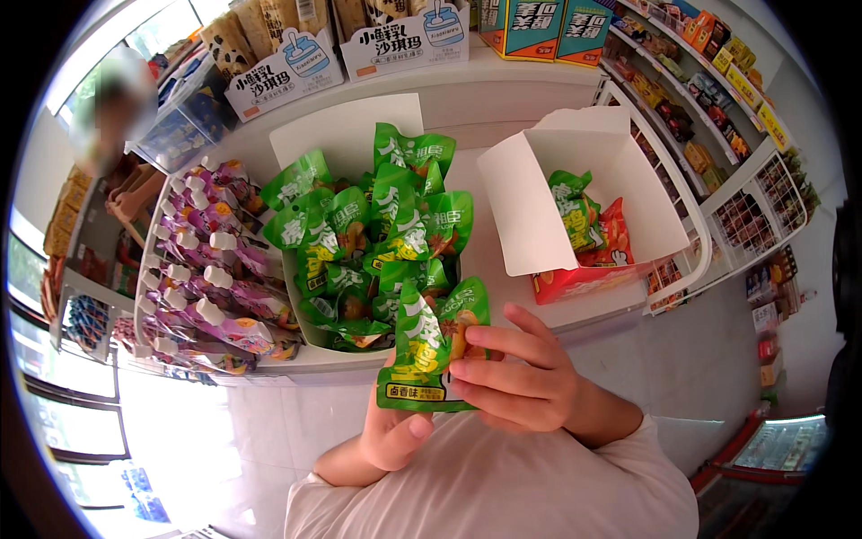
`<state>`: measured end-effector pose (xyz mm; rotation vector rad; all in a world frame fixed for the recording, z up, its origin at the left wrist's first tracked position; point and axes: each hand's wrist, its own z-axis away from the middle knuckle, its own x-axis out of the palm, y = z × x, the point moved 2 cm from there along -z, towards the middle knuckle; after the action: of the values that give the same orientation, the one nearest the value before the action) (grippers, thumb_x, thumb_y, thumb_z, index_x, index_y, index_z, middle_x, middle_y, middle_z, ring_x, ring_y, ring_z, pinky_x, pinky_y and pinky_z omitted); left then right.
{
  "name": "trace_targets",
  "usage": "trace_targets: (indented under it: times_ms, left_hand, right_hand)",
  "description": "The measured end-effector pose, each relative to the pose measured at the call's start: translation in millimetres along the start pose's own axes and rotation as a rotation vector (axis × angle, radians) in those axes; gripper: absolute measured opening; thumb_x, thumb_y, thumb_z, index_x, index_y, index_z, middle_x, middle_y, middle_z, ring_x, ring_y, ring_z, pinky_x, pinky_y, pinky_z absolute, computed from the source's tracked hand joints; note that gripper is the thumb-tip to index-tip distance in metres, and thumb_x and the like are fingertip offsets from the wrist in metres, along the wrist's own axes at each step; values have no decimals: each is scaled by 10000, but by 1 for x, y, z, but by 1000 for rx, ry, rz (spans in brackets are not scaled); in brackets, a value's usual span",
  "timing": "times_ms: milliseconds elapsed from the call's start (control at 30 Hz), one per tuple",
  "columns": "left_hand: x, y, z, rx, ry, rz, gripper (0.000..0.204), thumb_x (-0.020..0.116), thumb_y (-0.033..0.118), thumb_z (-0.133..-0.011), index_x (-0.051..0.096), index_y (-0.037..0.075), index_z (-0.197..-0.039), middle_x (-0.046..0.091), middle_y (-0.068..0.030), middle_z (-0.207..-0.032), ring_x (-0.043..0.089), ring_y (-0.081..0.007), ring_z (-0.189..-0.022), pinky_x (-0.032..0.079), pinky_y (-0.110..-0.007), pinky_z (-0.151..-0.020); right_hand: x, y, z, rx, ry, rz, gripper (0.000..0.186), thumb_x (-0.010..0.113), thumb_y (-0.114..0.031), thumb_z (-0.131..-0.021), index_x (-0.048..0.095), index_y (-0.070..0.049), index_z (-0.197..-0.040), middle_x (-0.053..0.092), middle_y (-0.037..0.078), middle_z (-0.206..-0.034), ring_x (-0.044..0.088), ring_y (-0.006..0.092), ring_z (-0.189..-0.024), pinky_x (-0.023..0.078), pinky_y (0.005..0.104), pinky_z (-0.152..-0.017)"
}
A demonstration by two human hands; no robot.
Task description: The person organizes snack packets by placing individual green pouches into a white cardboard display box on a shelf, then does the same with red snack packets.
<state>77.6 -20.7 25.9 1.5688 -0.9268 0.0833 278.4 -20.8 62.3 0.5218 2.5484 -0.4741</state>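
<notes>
Both my hands hold a green snack packet point(417, 346) with yellow lettering in front of my chest. I cannot tell whether a second one overlaps it. My left hand point(395, 437) grips its lower left, the thumb showing and the other fingers mostly hidden behind. My right hand point(521, 373) presses its fingers against the packet's right side. Just beyond, a white open box point(285, 135) is heaped with several similar green packets point(346, 225). Right of it stands another open carton point(516, 202), white inside with a red front, holding a green packet point(575, 216) and a red packet point(615, 232).
Purple spouted pouches point(224, 305) with white caps crowd the shelf's left. Display boxes point(404, 49) line the upper ledge. A wire rack point(759, 198) and stocked shelves point(696, 81) stand at right. Another person point(117, 108), blurred, is at far left, behind a clear bin point(175, 135).
</notes>
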Motion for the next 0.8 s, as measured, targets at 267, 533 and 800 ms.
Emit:
trace_targets:
  times_ms: [267, 533, 800]
  left_hand:
    - [-8, 21, 1, 110, -230, -761, 519, 620, -54, -962, 573, -79, -1478, 747, -235, -1270, 772, -340, -1052, 598, -365, -899]
    - [-19, 41, -2, 679, 90, -1221, 312, 776, 62, -843, 751, -25, -1141, 786, -171, -1028, 768, -330, -888, 589, -447, -818]
    - [-38, 62, -26, 635, 273, -1757, 235, 825, 113, -821, 736, 57, -1031, 725, -76, -1043, 670, -305, -1040, 436, -535, -1067]
  right_hand:
    - [5, 2, 2, 374, 302, -495, 615, 928, -194, -806, 710, 1, -1347, 728, 200, -1297, 727, 318, -1149, 561, 471, -1015]
    - [-19, 13, -8, 373, 19, -460, 665, 954, -99, -769, 680, 40, -1360, 773, 171, -1093, 769, 290, -919, 600, 369, -798]
    - [18, 22, -56, 371, 73, -107, 590, 881, -79, -788, 695, 12, -1341, 748, 152, -1107, 748, 281, -927, 601, 376, -769]
